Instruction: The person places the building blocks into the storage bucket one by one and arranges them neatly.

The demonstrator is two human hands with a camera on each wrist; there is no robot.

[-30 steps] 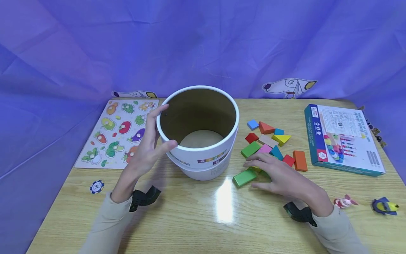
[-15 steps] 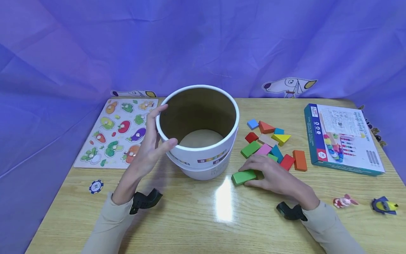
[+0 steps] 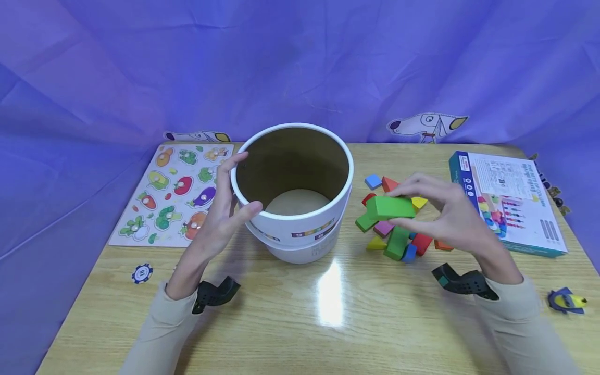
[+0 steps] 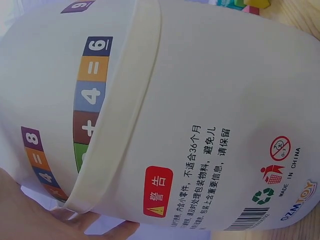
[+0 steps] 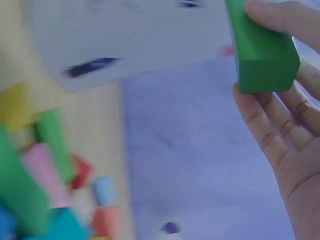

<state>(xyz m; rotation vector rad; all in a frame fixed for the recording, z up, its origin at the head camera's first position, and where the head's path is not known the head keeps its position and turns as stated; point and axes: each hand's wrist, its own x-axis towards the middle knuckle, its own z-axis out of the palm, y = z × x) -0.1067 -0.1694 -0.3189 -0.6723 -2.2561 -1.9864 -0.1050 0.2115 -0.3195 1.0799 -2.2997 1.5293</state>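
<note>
A tall white bucket [image 3: 302, 237], printed with coloured sums, stands upright and open-topped in the middle of the table. My left hand [image 3: 213, 226] holds its left side, thumb and index fingertip at the rim; its other fingers are mostly hidden. In the left wrist view, part of my left hand [image 4: 45, 220] shows along the bucket's side [image 4: 200, 90]. Above the block pile, my right hand [image 3: 450, 213] pinches a green rectangular block [image 3: 391, 207] between thumb and fingers. The right wrist view shows that green block [image 5: 267, 72] close up, off the table.
Coloured wooden blocks, including a green one [image 3: 397, 243] and a yellow triangle [image 3: 376, 244], lie right of the bucket. A boxed toy [image 3: 515, 203] lies at right, a vegetable puzzle board [image 3: 173, 198] at left. A poker chip [image 3: 142, 273] and a small figure [image 3: 567, 301] also lie there.
My right hand has taken hold of the green block and lifted it up and to the right, uncovering the blocks beneath. My left hand and the bucket stay where they were.
</note>
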